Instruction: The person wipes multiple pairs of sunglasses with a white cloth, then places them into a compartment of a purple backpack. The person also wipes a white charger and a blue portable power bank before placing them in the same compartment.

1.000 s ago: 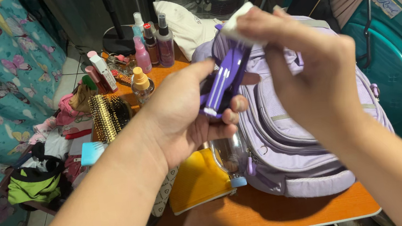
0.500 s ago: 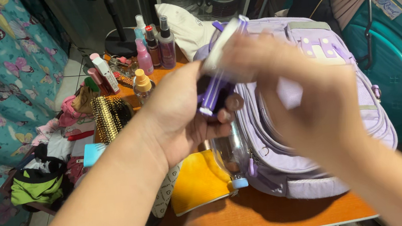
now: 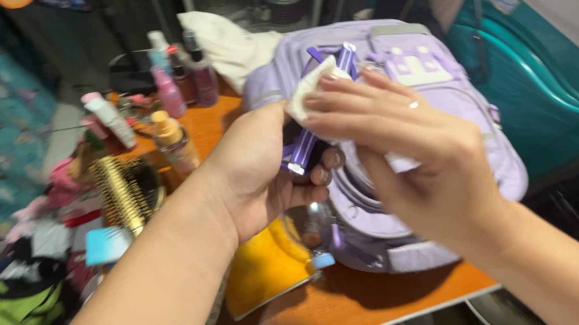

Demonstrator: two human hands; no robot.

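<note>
The left hand [image 3: 261, 169] is clenched round the lower end of a slim purple tool [image 3: 320, 109], some kind of comb or hair clip with pale stripes; I cannot tell which. The tool stands tilted, its far end pointing up and away over the backpack [image 3: 432, 90]. The right hand [image 3: 410, 146] comes in from the right with its fingers [image 3: 362, 105] spread and bent, pressing a white wipe [image 3: 307, 92] against the upper part of the tool. So both hands are grasping: the left the tool itself, the right the wipe laid on it. A thin ring shows on one right finger.

Both hands hover above the middle of an orange table [image 3: 333, 308]. The lilac backpack lies flat beneath and beyond them, filling the right half of the table. Under the left wrist, near the table's near edge, lies a yellow pouch [image 3: 265, 269], and just beside it something small and clear with a blue cap [image 3: 323, 259], partly hidden by the hand.

On the left side sits a gold roller brush [image 3: 120, 191], with a light blue comb [image 3: 107, 245] nearer. Farther off stands a cluster of bottles [image 3: 177, 81], pink, dark and amber, close together at the far left of the table. A white cloth [image 3: 219, 41] is bunched behind the backpack's far left corner. A heap of clothes [image 3: 11, 306], green among them, lies low on the near left, blurred. A teal chair [image 3: 547, 85] stands to the right of the table.
</note>
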